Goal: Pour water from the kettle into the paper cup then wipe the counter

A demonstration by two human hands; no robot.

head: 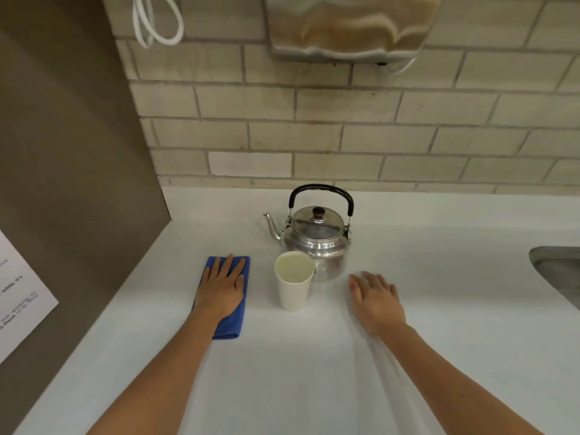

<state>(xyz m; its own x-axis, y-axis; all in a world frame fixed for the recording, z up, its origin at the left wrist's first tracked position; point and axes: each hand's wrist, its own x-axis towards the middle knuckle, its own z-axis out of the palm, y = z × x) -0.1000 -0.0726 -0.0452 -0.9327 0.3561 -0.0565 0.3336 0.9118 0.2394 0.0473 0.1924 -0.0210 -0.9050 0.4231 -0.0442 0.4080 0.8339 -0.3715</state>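
Note:
A shiny steel kettle (317,238) with a black handle stands upright near the back of the white counter (314,372), spout pointing left. Just in front of it stands a white paper cup (294,284), upright, its inside pale. A folded blue cloth (232,321) lies to the cup's left. My left hand (221,287) rests flat on the cloth, fingers spread. My right hand (375,298) lies flat on the counter to the right of the cup and kettle, holding nothing.
A brick wall runs behind the counter, with a metal dispenser (348,26) mounted high and a white cord (157,23) hanging. A brown side panel (72,152) with a paper notice (18,296) stands at left. A steel sink rim (555,271) shows at right.

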